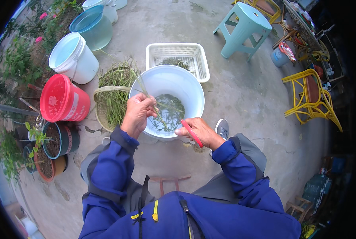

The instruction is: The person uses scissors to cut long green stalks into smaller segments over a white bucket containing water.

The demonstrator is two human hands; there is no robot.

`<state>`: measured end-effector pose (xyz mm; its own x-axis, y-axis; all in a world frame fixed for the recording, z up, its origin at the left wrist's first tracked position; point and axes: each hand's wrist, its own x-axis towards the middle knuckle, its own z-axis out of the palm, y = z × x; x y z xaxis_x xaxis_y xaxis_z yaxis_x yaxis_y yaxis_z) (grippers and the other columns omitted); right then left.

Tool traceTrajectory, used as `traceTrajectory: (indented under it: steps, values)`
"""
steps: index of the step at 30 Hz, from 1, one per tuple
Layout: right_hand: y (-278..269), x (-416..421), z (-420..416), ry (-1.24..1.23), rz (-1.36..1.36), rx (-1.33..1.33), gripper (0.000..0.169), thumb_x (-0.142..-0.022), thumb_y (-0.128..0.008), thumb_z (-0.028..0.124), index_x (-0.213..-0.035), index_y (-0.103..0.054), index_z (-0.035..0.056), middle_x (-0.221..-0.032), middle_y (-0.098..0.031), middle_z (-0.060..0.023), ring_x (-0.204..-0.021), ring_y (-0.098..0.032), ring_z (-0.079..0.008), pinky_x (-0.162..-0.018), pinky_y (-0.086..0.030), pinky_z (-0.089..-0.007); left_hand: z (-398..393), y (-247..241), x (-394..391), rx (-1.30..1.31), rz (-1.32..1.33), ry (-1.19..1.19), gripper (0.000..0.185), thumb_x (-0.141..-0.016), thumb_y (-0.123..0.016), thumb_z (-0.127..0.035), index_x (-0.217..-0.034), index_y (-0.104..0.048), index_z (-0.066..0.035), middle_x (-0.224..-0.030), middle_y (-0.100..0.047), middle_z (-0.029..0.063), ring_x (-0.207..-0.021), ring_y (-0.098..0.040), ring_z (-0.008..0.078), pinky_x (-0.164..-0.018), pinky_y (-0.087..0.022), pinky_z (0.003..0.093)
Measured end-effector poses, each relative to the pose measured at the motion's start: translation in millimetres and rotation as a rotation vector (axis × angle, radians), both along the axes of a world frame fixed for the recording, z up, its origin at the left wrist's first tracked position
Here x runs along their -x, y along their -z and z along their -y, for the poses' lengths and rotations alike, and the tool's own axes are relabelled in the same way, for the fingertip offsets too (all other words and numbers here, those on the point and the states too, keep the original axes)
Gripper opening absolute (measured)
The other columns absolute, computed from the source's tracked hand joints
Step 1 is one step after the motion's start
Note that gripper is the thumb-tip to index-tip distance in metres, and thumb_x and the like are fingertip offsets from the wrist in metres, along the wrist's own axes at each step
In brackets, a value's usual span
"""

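My left hand [139,113] pinches a long green plant stem [144,87] over the near left rim of a white bucket [169,74]. The stem's upper end points away from me and its lower end hangs into the bucket. At the near right rim, my right hand [200,131] grips red-handled scissors [192,133]. Their blades are hard to make out against the bucket. Cut green plant pieces [173,107] lie on the bucket's bottom. Left of it stands a woven basket [101,115] heaped with green stems [115,101]. Behind the bucket is a white plastic basket [178,47] with some plant bits.
Along the left stand a red bucket [65,98], a white pail [76,59], a teal tub [95,33] and potted plants [58,140]. To the right are a light-blue stool [243,30] and a yellow-framed chair [309,95]. My shoe [222,129] rests right of the bucket.
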<state>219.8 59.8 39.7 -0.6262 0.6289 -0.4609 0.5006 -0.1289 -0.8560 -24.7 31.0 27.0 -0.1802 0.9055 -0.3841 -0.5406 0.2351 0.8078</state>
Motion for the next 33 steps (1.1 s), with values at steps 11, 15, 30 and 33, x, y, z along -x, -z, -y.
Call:
traceTrajectory:
  steps: [11, 15, 30, 33]
  values:
    - [2.3, -0.7, -1.3, 0.039, -0.001, -0.082, 0.053, -0.077, -0.078, 0.046, -0.069, -0.054, -0.0001, -0.062, -0.048, -0.0037, -0.059, -0.044, -0.014, -0.055, -0.037, -0.034, -1.3, -3.2, 0.4, -0.011, 0.005, -0.06, 0.009, -0.089, -0.063, -0.004, -0.092, -0.057, 0.001, -0.074, -0.061, 0.0063, -0.06, -0.065, 0.0146, -0.048, -0.054, 0.0247]
    - [-1.8, 0.8, -3.3, -0.005, 0.023, -0.1, 0.054, -0.077, -0.079, 0.047, -0.068, -0.054, 0.0, -0.062, -0.048, -0.0041, -0.059, -0.044, -0.0147, -0.055, -0.038, -0.0345, -1.0, -3.4, 1.3, 0.008, -0.007, -0.035, 0.008, -0.089, -0.062, -0.004, -0.092, -0.057, 0.001, -0.075, -0.062, 0.0063, -0.059, -0.065, 0.0141, -0.047, -0.054, 0.0243]
    - [0.8, 0.9, 2.1, 0.015, -0.046, -0.066, 0.051, -0.081, -0.076, 0.043, -0.065, -0.055, -0.0006, -0.059, -0.046, -0.0015, -0.058, -0.041, -0.0114, -0.053, -0.036, -0.0328, -2.2, -4.9, -0.6, 0.027, -0.015, -0.057, 0.014, -0.088, -0.065, -0.005, -0.084, -0.053, 0.001, -0.071, -0.06, 0.0089, -0.055, -0.062, 0.0152, -0.045, -0.053, 0.0246]
    - [0.7, 1.3, 3.7, 0.032, -0.063, -0.029, 0.05, -0.082, -0.076, 0.042, -0.065, -0.056, -0.0006, -0.058, -0.045, -0.0001, -0.057, -0.04, -0.0102, -0.052, -0.035, -0.0318, -2.4, -2.3, -1.6, 0.039, -0.018, -0.069, 0.014, -0.088, -0.065, -0.005, -0.084, -0.053, 0.001, -0.071, -0.059, 0.0086, -0.054, -0.061, 0.0145, -0.045, -0.053, 0.0245]
